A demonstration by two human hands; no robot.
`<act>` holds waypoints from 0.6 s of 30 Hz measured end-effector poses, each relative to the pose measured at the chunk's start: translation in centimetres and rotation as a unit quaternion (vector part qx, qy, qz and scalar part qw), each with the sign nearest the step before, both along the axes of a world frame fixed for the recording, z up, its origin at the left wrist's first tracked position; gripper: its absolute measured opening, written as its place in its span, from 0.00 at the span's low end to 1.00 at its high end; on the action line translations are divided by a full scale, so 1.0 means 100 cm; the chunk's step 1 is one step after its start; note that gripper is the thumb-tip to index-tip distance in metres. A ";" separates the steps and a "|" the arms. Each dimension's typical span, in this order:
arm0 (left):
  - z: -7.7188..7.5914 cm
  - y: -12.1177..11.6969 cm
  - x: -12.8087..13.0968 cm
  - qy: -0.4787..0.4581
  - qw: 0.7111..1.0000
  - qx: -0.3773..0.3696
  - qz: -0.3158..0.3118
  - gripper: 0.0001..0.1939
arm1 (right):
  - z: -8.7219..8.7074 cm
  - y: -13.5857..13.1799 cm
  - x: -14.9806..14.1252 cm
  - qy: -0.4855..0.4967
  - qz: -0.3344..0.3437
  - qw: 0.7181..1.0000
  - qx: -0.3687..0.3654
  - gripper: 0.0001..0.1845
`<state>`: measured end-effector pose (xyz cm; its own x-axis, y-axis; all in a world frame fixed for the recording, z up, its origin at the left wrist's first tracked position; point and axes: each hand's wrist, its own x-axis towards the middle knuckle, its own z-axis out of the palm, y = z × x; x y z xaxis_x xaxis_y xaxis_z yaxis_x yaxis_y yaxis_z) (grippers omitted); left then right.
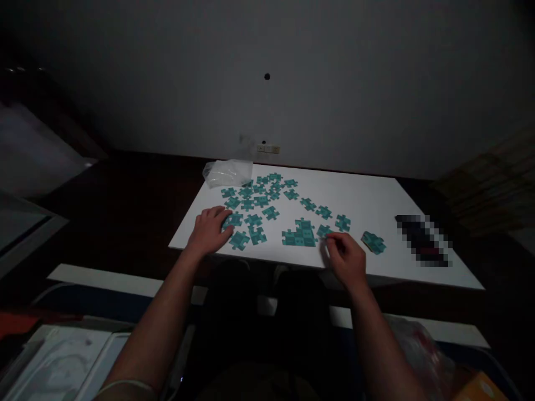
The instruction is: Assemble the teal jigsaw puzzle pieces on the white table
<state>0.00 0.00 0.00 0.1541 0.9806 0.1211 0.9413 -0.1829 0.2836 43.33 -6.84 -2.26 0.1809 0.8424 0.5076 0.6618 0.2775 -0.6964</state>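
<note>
Right hand pinching a puzzle piece

In the head view, the piece is sitting just right of the joined block, near the table's front edge. The left hand is resting on loose pieces toward the left edge, thumb apart from fingers. White surface is stretching widely toward the back right corner.

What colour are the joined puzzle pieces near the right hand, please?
The joined puzzle pieces are teal; the head view shows them.
</note>
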 end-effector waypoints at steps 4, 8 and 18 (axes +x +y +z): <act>-0.001 -0.001 -0.001 -0.018 1.000 0.002 0.001 0.32 | -0.004 0.013 0.004 -0.044 0.026 0.999 -0.014 0.12; -0.003 0.000 -0.002 -0.023 1.000 0.006 0.000 0.31 | -0.006 0.013 0.003 -0.066 0.019 0.997 -0.019 0.13; -0.003 0.003 -0.004 -0.055 0.998 0.004 0.013 0.29 | -0.011 0.013 0.002 -0.085 0.006 0.996 -0.026 0.12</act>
<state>-0.39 0.26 -0.30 0.1142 0.9830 0.1436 0.9093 -0.1617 0.3835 43.49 -5.58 -3.40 0.0849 0.8700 0.4857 0.7685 0.2531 -0.5877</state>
